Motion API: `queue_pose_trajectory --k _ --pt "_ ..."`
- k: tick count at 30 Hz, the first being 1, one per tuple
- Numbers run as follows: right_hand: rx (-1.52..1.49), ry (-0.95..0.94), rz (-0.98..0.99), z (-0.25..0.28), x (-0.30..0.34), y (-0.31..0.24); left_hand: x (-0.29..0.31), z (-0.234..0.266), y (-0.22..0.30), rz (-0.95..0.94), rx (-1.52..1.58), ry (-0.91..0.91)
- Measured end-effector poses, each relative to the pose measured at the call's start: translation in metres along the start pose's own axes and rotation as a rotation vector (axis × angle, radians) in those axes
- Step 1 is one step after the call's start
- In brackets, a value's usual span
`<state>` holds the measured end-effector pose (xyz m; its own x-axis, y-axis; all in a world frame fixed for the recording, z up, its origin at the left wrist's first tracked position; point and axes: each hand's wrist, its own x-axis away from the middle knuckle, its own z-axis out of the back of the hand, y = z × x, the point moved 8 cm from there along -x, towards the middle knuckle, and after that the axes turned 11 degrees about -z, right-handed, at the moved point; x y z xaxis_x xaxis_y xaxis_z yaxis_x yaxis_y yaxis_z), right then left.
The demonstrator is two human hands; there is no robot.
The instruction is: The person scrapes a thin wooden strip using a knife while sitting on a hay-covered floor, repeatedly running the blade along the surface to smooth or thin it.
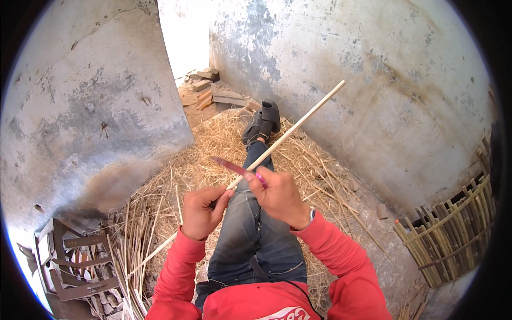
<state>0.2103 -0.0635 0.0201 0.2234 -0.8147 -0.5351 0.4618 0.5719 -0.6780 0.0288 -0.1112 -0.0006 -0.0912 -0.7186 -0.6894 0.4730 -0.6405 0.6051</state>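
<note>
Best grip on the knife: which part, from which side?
Likely by the knife's pink handle, coming from the person's right: the blade points left past the pale stick, leaving the handle end on the right, where the right hand grips it.

Pink knife handle (261,180) largely out of sight within right fingers (274,182).

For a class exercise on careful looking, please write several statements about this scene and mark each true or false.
1. The right hand holds a knife. True.
2. The left hand is empty. False: the left hand grips a pale stick.
3. A wristwatch shows at the cuff of the right sleeve. True.
4. The slatted panel stands at the picture's left. False: the slatted panel is at the right.
5. Straw-like strands lie near the dark shoes. True.
</note>
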Motion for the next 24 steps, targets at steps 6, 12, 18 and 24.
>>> queue_pose_trajectory --k 6,12,18,24 --pt "0.079 0.364 -0.187 0.085 -0.055 0.03 0.004 0.011 0.009 -0.058 -0.115 -0.033" --pt "0.044 0.374 -0.185 0.09 -0.065 0.038 -0.001 0.013 0.022 -0.12 -0.174 -0.026" --pt "-0.045 0.028 -0.157 0.004 -0.016 0.006 -0.005 0.005 0.01 -0.087 -0.141 0.003" --pt "-0.137 0.022 -0.13 -0.009 -0.004 0.008 -0.011 -0.012 -0.004 0.098 0.127 0.014"
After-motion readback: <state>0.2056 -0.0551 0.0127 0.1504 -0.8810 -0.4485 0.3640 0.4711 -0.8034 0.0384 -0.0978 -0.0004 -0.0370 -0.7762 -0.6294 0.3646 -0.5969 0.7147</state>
